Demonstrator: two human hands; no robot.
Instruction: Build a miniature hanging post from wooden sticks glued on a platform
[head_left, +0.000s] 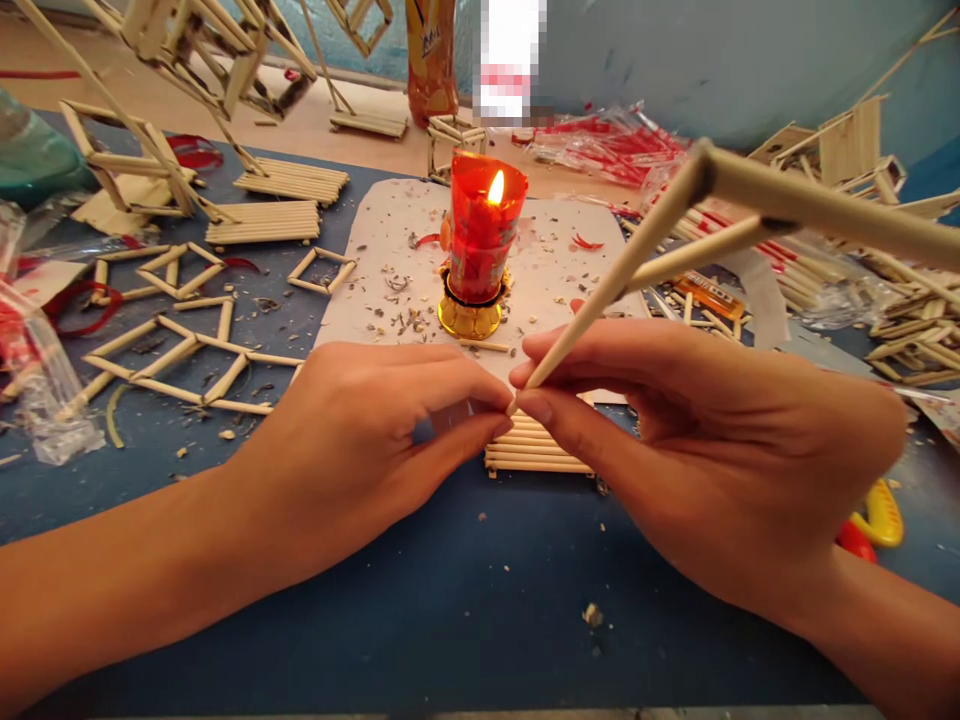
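Observation:
My right hand (712,450) pinches the lower end of a pale stick frame (750,200) between thumb and forefinger; the frame rises up and to the right, close to the camera. My left hand (375,440) is closed in a pinch, fingertips meeting the right hand's at the stick's end (517,395); what it holds is too small to make out. Just beyond and under the fingertips lies a small flat mat of sticks (532,452). A lit red candle (484,235) on a gold holder stands behind the hands on a white sheet (375,270).
Flat stick frames (180,350) and stick mats (262,222) lie at the left on the blue table (450,600). Stick piles and plastic wrappers (615,140) fill the right. An orange bottle (431,55) stands at the back. A yellow and red tool (874,520) lies by my right wrist.

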